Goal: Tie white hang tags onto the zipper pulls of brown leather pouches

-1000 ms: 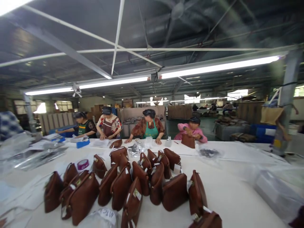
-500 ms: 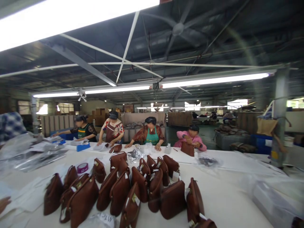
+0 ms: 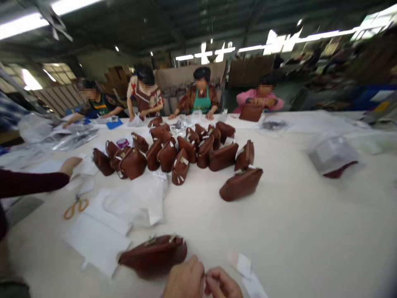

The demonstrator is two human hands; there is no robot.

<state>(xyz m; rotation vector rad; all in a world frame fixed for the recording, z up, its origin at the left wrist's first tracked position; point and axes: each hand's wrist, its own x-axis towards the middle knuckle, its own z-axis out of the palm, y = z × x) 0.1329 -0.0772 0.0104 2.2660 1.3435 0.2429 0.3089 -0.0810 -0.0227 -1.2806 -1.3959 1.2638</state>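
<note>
My left hand (image 3: pixel 184 280) and my right hand (image 3: pixel 223 284) sit at the bottom edge, close together over the white table (image 3: pixel 294 223). The fingers of both are curled and pinched toward each other; what they hold is too small or hidden to name. A brown leather pouch (image 3: pixel 153 254) lies on its side just left of my left hand, partly on a white sheet (image 3: pixel 93 242). Small white paper tags (image 3: pixel 245 265) lie to the right of my right hand.
A heap of brown pouches (image 3: pixel 186 151) fills mid-table, one pouch (image 3: pixel 240 187) lying apart. Yellow-handled scissors (image 3: pixel 75 206) and white wrappers (image 3: pixel 139 198) lie left. A co-worker's dark-sleeved arm (image 3: pixel 31 183) reaches in from the left. A plastic-wrapped pouch (image 3: pixel 333 156) sits right. Several workers (image 3: pixel 201 93) stand opposite.
The view has tipped down from the ceiling toward the table. My two hands and the near pouch have come into view, and the co-worker's arm now stretches in from the left.
</note>
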